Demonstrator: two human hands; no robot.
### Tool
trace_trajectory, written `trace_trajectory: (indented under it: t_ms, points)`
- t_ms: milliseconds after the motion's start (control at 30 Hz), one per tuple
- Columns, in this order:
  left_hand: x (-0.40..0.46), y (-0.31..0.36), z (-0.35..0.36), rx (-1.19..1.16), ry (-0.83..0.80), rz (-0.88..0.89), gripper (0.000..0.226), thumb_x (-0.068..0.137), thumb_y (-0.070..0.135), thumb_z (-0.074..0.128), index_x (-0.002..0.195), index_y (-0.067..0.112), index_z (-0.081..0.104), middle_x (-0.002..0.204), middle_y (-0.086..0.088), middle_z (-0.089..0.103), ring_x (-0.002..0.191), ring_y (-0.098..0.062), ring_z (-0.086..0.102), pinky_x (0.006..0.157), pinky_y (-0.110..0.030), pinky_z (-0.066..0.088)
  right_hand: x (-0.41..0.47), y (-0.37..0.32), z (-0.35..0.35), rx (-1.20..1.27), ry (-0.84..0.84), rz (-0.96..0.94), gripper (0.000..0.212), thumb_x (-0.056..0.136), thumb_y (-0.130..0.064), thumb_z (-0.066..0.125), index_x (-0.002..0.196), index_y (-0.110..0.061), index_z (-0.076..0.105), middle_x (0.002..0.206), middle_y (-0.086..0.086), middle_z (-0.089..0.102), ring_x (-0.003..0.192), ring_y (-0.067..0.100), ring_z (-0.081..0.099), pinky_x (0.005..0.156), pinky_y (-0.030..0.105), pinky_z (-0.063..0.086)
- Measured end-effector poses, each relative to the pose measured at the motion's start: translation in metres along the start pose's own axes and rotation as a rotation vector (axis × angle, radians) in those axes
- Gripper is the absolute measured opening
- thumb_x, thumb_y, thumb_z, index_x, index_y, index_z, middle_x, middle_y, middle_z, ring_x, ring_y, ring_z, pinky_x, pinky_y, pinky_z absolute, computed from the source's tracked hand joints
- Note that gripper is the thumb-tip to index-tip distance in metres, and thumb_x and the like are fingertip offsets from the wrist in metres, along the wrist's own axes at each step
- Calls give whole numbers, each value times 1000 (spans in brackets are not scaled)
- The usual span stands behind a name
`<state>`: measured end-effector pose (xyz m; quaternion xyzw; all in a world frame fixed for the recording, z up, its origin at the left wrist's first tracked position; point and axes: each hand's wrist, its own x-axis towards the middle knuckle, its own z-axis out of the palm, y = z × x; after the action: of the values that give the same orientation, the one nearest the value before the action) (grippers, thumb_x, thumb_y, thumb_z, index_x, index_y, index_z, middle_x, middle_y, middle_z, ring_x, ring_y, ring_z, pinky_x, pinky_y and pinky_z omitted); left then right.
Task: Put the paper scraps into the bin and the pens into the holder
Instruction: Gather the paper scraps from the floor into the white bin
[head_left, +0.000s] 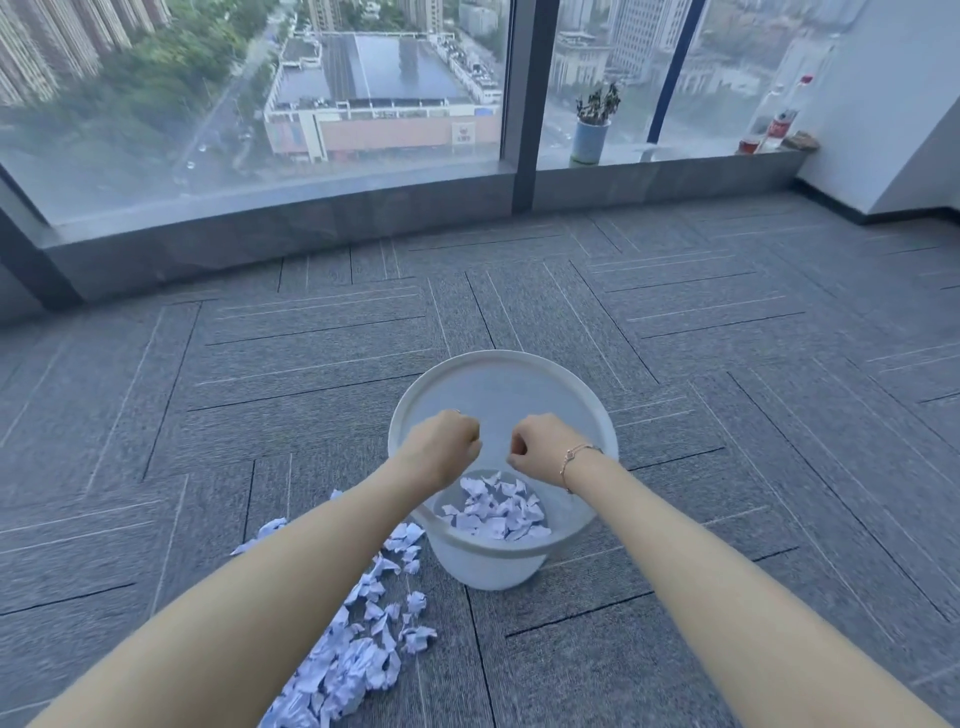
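Note:
A white round bin (519, 364) stands on the grey carpet, with several crumpled white paper scraps (496, 512) at its bottom. More scraps (363, 654) lie in a loose pile on the carpet at the bin's near left, partly hidden by my left forearm. My left hand (441, 452) and my right hand (540, 447) hover side by side over the bin's opening, both with fingers curled shut. I see nothing sticking out of either fist. No pens or pen holder are in view.
A low window ledge (311, 223) runs across the far side, below large glass panes. On it stand a potted plant (592, 130) and, at the far right, a bottle (782, 122) with a small jar. A white wall corner (883, 156) is at the right.

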<state>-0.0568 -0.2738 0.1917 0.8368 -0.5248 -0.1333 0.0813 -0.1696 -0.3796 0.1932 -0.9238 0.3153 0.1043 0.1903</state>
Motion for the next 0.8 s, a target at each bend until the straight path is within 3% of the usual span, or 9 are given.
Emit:
trace_trajectory:
  t_ms: [67,133,200,300,433,533,633,800]
  points:
    - [-3,-1,1,5,-139,-6,30,94,21,43,118,11,58,126,-17,50,110,-34,53,91,-37,45,-2,-1,2,-23,2,-7,19,82,-9,54,92,-16,67,107,8,65,98,27,63,84,33,52]
    - [-7,0,1,90,-307,6,50,93,27,48,140,15,36,146,-20,28,132,-36,34,109,-41,31,-4,-1,2,-37,4,-11,29,81,-4,54,105,-17,63,118,7,53,104,27,58,89,36,50]
    - [-14,1,-1,175,-363,29,64,92,35,50,146,17,22,154,-19,13,140,-34,20,115,-43,22,-8,-2,0,-36,-9,-14,37,82,-5,56,117,-18,56,125,8,43,112,26,51,93,38,47]
    - [-22,0,-12,181,-273,65,53,93,30,47,142,20,32,149,-12,32,135,-28,33,110,-40,28,-15,-7,-6,-62,-66,-35,40,85,-12,55,124,-18,52,131,9,41,119,25,46,97,36,43]
    - [-39,-8,-40,91,-92,24,33,92,21,41,120,22,58,123,-5,61,114,-26,55,93,-35,43,-26,-22,-19,-92,-127,-94,34,91,-19,47,125,-15,53,133,9,47,120,25,49,90,29,43]
    - [-56,-20,-63,38,20,-28,31,91,21,40,114,20,61,111,-9,66,101,-30,61,81,-35,47,-31,-41,-25,-82,-62,-153,33,91,-17,48,123,-13,54,132,12,44,122,26,44,101,33,37]
    - [-75,-40,-79,63,75,-89,30,91,19,39,109,16,62,107,-9,65,95,-31,61,73,-32,45,-31,-68,-30,-37,24,-215,33,91,-14,48,123,-11,53,134,12,41,124,26,40,101,33,35]
    - [-111,-97,-85,81,76,-251,29,88,18,40,105,13,64,113,-9,62,101,-30,59,84,-41,52,-28,-124,-20,-81,153,-385,40,88,-9,48,128,-6,46,143,12,34,136,28,24,107,35,31]
